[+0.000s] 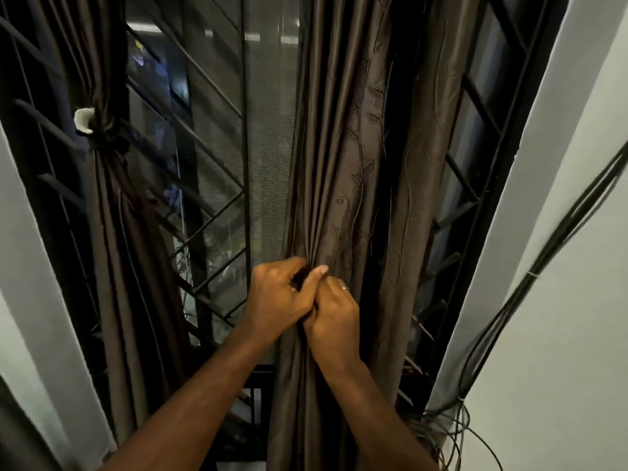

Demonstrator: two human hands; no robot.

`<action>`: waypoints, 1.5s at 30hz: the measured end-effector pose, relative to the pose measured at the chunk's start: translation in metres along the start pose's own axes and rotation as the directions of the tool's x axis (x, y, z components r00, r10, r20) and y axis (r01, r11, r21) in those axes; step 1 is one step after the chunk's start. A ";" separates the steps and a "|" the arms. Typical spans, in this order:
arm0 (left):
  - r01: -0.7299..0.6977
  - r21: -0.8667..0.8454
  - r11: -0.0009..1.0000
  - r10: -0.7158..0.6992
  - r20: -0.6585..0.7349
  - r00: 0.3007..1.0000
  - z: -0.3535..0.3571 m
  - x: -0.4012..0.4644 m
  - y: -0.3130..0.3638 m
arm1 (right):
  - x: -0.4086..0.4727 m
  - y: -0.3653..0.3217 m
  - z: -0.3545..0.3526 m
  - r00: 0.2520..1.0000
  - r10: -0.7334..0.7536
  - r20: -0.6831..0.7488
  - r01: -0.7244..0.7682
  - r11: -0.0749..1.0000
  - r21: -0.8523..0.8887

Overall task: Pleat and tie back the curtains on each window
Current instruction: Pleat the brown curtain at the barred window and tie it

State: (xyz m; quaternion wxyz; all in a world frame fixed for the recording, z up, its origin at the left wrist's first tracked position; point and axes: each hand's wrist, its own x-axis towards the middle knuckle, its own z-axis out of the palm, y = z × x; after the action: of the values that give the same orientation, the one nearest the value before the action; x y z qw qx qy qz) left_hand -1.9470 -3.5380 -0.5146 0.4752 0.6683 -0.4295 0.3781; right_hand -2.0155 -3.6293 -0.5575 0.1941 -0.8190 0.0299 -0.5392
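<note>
Brown satin fills the window: two curtains hang here, and only one is finished. The left curtain (112, 185) at nine o'clock is already gathered and knotted, a pale bit of tie-back (84, 120) showing at its waist. The right curtain (343, 164), from twelve o'clock down past the centre, still hangs loose and wide, embroidered leaves running down it.

Both hands work at its inner edge, just below centre. The left hand (277, 294) has its fingers curled round a bunch of folds, thumb pressed over them. The right hand (334, 317), a ring on one finger, touches it and pinches the next fold of cloth in toward the bundle. Pleating this second curtain looks to be the step in hand, and early in it, since most of the width is ungathered.

Next, I judge, more folds must be drawn across from three o'clock, then a tie found; none shows near the hands. Behind stands one window grille (217, 185); several black cables (543, 253) trail down the wall at four o'clock.
</note>
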 end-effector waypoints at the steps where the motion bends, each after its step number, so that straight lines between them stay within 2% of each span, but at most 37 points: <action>1: 0.017 0.002 1.000 -0.017 -0.010 1.000 0.000 0.001 -0.003 | 0.000 -0.001 -0.003 0.999 -0.012 0.043 0.012 1.000 -0.002; 3: 0.041 0.028 0.999 -0.041 -0.018 0.999 0.001 0.001 -0.008 | -0.002 -0.002 -0.016 0.992 -0.082 0.094 0.085 0.996 -0.031; 4: 0.037 0.044 0.998 -0.037 -0.013 0.999 0.002 0.001 -0.010 | -0.004 -0.001 -0.025 0.990 -0.121 0.075 0.126 0.990 -0.062; 6: 0.015 0.065 0.998 -0.014 -0.005 1.000 0.001 -0.002 -0.011 | -0.008 0.003 -0.045 0.986 -0.163 -0.042 0.154 0.975 -0.161; 9: 0.013 0.065 0.998 -0.012 -0.014 1.000 0.003 -0.005 -0.014 | -0.007 0.012 -0.069 0.962 -0.096 -0.256 0.018 0.957 -0.289; 12: 0.003 0.041 0.999 -0.003 -0.013 1.000 0.007 -0.006 -0.014 | -0.001 0.025 -0.082 0.924 0.088 -0.373 -0.162 0.972 -0.172; 15: -0.007 0.041 0.999 0.008 -0.029 1.000 0.012 -0.006 -0.012 | -0.004 0.033 -0.081 0.891 0.198 -0.408 -0.216 0.976 0.002; 17: -0.006 0.053 0.999 0.008 -0.040 0.999 0.013 -0.006 -0.009 | -0.008 0.030 -0.072 0.918 0.165 -0.360 -0.166 0.986 0.028; 19: -0.007 0.077 0.997 0.010 -0.039 0.999 0.015 -0.008 -0.007 | -0.013 0.027 -0.058 0.961 0.049 -0.273 -0.064 0.997 -0.048; 22: -0.014 0.056 0.998 0.016 -0.032 0.999 0.013 -0.010 -0.003 | -0.010 0.025 -0.041 0.971 0.075 -0.229 -0.082 0.996 -0.022; 26: -0.033 0.030 0.999 0.033 -0.010 0.999 0.008 -0.010 -0.002 | -0.007 0.010 -0.020 0.991 -0.024 -0.128 0.018 0.998 -0.053; 40: 0.009 -0.035 0.999 -0.009 0.002 1.000 -0.004 -0.008 0.004 | -0.007 -0.005 -0.002 0.996 0.024 -0.091 -0.015 0.996 0.093; 45: 0.032 0.000 0.999 -0.032 0.003 0.999 0.000 -0.003 0.006 | -0.004 -0.003 -0.007 0.997 0.047 -0.053 -0.036 0.980 0.197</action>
State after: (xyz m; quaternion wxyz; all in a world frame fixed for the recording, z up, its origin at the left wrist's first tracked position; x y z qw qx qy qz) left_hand -1.9536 -3.5386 -0.5153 0.4808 0.6756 -0.4193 0.3695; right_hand -2.0238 -3.6279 -0.5575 0.2840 -0.7792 -0.0005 -0.5588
